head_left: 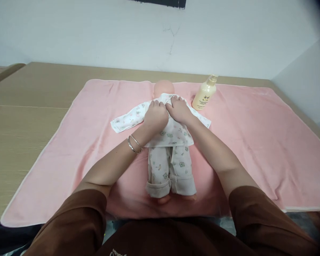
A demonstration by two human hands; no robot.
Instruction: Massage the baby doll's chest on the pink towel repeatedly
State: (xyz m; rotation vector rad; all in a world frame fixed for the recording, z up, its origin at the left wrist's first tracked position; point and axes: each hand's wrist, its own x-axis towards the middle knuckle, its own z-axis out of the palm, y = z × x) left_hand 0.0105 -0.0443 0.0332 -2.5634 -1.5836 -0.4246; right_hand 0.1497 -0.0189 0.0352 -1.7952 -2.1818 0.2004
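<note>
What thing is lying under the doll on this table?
A pink blanket is spread under the doll. The patch directly beneath its body is covered and cannot be seen.

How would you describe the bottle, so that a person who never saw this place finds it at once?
On the table lies a pink blanket. Near its far edge, to the right of the doll's head, is a pale yellow bottle with dark print. It alone has a pump top; the doll beside it wears white printed clothes.

doll (164, 87) on blanket (242, 142), bottle (204, 96) right.
</note>
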